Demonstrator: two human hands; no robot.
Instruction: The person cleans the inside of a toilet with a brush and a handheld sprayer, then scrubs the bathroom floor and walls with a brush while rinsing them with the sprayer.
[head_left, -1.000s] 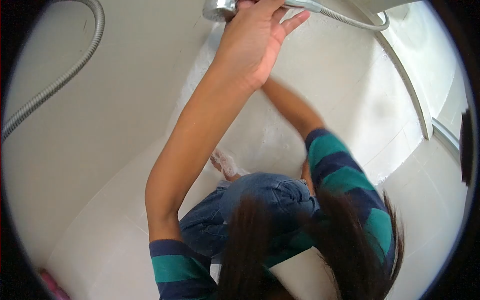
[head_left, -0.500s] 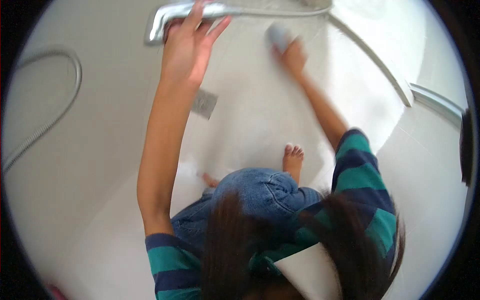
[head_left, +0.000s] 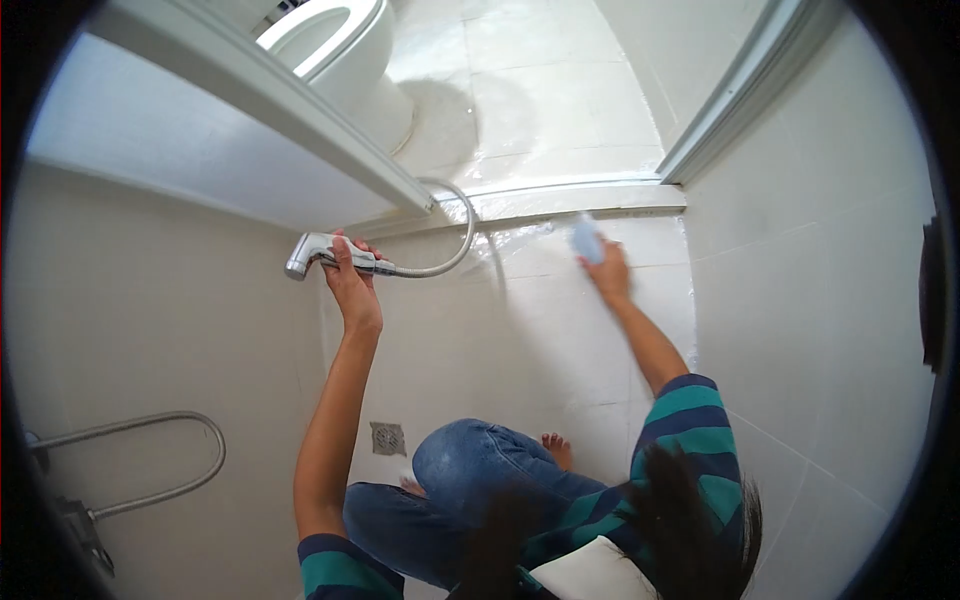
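Note:
My left hand point(head_left: 354, 292) is closed around a chrome handheld bidet sprayer point(head_left: 318, 250), its head facing left. A flexible metal hose point(head_left: 466, 235) curves from the sprayer's handle toward the raised sill. No spray of water can be made out. My right hand point(head_left: 611, 275) grips a pale blue-grey brush point(head_left: 586, 240), smeared by motion, by the wet-looking floor just inside the sill. Its bristles cannot be made out.
A raised sill point(head_left: 570, 200) crosses the floor ahead, beside a white-framed door panel point(head_left: 270, 95). Past it stands a white toilet point(head_left: 375, 95). A square floor drain point(head_left: 387, 438) lies left of my knees. Another metal hose point(head_left: 190, 485) loops at the left wall.
The view has tilted up and now takes in the toilet and the whole sill. My hands appear lower in view, still holding the sprayer and the brush.

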